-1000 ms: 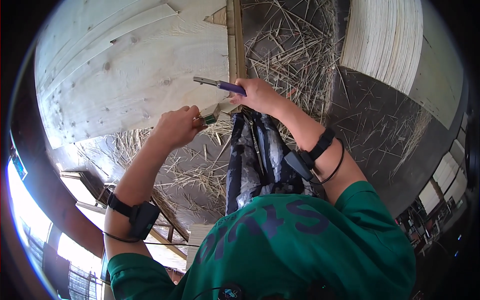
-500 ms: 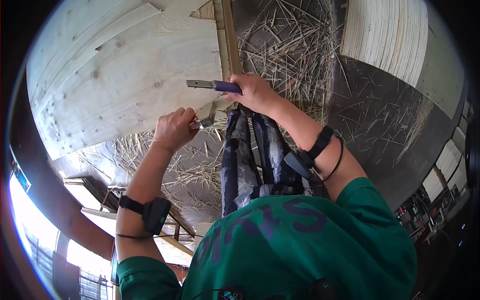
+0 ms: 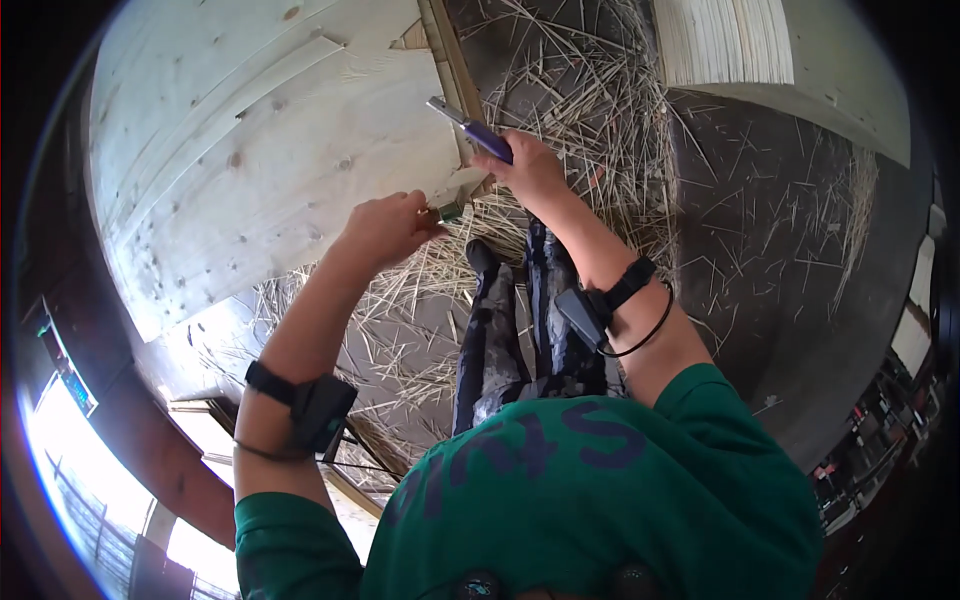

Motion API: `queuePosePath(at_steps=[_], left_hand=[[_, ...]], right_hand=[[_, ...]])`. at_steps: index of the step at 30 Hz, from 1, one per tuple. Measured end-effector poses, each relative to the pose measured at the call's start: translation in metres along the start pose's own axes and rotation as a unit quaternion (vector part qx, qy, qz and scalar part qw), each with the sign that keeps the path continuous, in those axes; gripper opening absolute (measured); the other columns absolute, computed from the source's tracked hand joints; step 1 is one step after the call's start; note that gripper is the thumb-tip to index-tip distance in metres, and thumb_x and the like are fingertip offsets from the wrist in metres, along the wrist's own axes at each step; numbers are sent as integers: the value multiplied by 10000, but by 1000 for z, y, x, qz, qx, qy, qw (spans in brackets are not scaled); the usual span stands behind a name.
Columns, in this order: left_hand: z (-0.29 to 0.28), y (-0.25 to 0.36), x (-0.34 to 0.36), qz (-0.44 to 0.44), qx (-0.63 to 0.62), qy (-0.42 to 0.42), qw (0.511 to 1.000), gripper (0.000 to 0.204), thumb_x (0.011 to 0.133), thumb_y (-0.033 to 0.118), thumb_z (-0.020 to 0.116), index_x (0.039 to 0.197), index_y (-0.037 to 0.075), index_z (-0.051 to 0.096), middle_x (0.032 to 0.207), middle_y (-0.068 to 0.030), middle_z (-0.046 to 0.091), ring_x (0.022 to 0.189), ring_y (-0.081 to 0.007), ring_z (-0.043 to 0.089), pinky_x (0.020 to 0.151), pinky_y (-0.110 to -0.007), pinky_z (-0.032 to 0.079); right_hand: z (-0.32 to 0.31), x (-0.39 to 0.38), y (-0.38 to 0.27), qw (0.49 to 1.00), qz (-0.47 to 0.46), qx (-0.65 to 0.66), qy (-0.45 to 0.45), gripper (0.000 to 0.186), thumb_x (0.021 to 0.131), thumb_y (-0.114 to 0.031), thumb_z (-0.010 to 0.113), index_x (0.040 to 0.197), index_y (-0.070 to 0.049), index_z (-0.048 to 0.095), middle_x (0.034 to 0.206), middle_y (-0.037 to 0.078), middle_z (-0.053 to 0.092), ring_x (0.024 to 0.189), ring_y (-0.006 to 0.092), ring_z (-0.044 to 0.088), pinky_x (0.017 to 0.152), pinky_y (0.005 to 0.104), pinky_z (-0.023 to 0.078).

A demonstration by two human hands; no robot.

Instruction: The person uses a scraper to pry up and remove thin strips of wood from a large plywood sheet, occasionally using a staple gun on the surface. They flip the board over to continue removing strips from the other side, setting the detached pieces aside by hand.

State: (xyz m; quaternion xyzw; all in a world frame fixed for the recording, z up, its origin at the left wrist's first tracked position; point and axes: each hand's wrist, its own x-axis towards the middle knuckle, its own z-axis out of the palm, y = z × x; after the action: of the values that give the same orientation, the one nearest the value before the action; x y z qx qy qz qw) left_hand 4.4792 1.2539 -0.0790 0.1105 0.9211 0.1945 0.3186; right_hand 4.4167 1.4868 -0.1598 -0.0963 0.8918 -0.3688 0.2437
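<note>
In the head view, the near corner of the pale wood sheets [image 3: 280,170] lies between the two hands; beyond their long right edge, a strip of floor [image 3: 740,270] runs up to another wood stack [image 3: 725,42], opening wider lower right. The right hand [image 3: 530,170] is wrapped around the purple handle of a metal-ended tool [image 3: 490,142], which points up-left across the sheets' edge. The left hand [image 3: 388,228] is curled by the corner at a small green-edged object [image 3: 450,212]; its fingertips are hard to make out, so I cannot tell whether it grips or only touches. The rim crops both stacks. The top sheet is knotty, with a splintered, lifted layer; thin, straw-like wood strips [image 3: 590,110] litter the floor.
</note>
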Motion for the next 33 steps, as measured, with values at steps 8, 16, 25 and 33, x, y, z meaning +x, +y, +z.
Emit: queuePosePath(at_steps=[8, 16, 25, 33], left_hand=[[51, -31, -20, 1, 64, 88, 994, 358, 855, 443, 698, 806, 110, 577, 735, -80, 652, 715, -333, 661, 612, -461, 522], [85, -37, -25, 43, 53, 118, 991, 352, 851, 428, 705, 769, 115, 567, 701, -74, 648, 666, -330, 656, 588, -458, 521], [52, -18, -42, 22, 52, 129, 990, 357, 848, 424, 713, 757, 113, 564, 665, -86, 636, 670, -345, 653, 589, -468, 513], [52, -14, -58, 41, 50, 136, 989, 362, 843, 421, 718, 754, 109, 556, 672, -96, 633, 657, -354, 641, 583, -471, 504]], right_hand=[[45, -109, -21, 988, -40, 78, 125, 482, 1042, -236, 457, 1470, -61, 321, 876, 164, 625, 637, 251, 626, 623, 421, 515], [107, -140, -22, 999, -9, 12, 29, 672, 1012, -117, 450, 1561, -73, 66, 769, 220, 600, 632, 340, 626, 574, 445, 496], [71, -168, -65, 996, 71, 36, -48, 716, 992, -105, 481, 1558, -91, 42, 704, 236, 612, 606, 398, 621, 579, 489, 487], [45, -215, -47, 998, 2, 16, -53, 602, 996, -159, 512, 1508, -56, 212, 730, 202, 634, 591, 338, 648, 549, 446, 514]])
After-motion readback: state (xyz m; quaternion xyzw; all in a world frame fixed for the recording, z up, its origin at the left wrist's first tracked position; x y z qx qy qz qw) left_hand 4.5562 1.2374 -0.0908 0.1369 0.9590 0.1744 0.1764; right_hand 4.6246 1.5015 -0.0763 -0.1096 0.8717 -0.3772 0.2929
